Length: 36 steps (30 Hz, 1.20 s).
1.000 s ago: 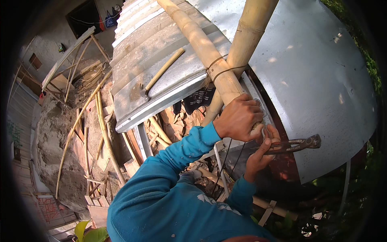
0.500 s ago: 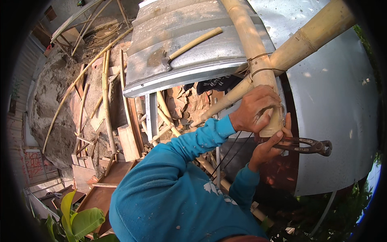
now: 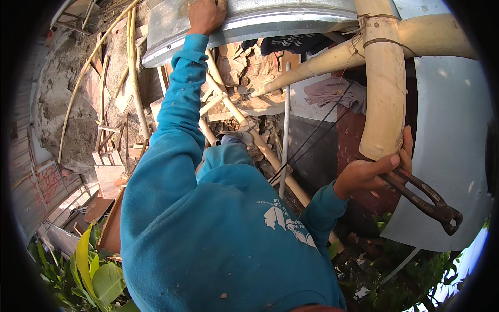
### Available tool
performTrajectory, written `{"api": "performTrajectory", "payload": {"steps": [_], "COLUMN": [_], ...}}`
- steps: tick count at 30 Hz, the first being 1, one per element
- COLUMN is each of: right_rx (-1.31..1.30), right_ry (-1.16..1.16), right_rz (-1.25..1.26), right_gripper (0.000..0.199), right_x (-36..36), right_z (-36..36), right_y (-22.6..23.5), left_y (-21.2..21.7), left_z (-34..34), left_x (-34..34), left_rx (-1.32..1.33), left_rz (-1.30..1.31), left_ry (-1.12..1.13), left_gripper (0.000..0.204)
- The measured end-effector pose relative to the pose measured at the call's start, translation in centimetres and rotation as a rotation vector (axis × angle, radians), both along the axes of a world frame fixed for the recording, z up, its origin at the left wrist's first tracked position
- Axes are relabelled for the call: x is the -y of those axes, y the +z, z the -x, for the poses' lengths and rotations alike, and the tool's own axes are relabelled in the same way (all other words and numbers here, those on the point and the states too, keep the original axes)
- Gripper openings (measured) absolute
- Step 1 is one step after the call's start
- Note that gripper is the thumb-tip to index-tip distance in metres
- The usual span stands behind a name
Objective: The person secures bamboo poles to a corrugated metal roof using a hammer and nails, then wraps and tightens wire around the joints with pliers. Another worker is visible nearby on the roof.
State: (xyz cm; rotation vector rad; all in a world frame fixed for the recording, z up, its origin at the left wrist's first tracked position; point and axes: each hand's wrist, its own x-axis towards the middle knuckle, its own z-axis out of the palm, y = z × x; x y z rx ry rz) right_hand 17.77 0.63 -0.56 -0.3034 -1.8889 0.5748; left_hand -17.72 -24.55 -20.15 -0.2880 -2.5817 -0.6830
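My right hand [image 3: 377, 171] holds dark metal pincers [image 3: 436, 210] by the handles, with the head pointing down and to the right. Its fingers and thumb lie against the lower end of a thick bamboo pole [image 3: 384, 104]. Wire [image 3: 387, 41] binds that pole where it crosses another bamboo pole [image 3: 436, 36]. At the top edge, my left hand [image 3: 207, 16] is on the corrugated metal sheet [image 3: 270, 13], with its fingers looking curled. The frame cuts it off, so what it may hold is hidden. The hammer seen earlier on the sheet does not show now.
A smooth grey metal sheet [image 3: 452, 130] stands right of the bound pole. Below are leaning bamboo poles [image 3: 241, 119], a thin upright pipe [image 3: 285, 125], black cords [image 3: 312, 140] and a crumpled pink cloth [image 3: 335, 93]. Boards and rubble lie left, with green leaves [image 3: 106, 283] at lower left.
My left hand has left the bamboo end and reached up and left to the metal sheet. The view has shifted, and the pincers have swung to point downward. My right hand stays at the pole end.
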Motion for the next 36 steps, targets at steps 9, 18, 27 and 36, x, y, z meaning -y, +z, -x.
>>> {"api": "performTrajectory", "payload": {"steps": [9,18,27,36], "right_rx": [0.045,-0.040,-0.221,-0.271], "right_ry": [-0.100,0.014,0.164,0.152], "right_rz": [-0.126,-0.096,0.058,0.091], "right_gripper": [0.037,0.036,0.025,0.019], "right_x": [-1.0,-1.7,-0.9,-0.9], "right_z": [-0.3,0.1,1.0,0.9], "right_y": [0.1,-0.3,-1.2,-1.8], "left_y": [0.9,0.0,1.7,17.2], "left_z": [-1.0,-0.4,-0.9,-9.5], "left_x": [-1.1,-0.6,-0.5,-11.9], "left_rx": [-0.226,-0.165,-0.016,-0.384], "left_rz": [-0.002,-0.039,-0.245,-0.658], "left_ry": [-0.040,-0.021,-0.081,-0.426], "left_gripper": [0.036,0.041,0.047,0.047]}}
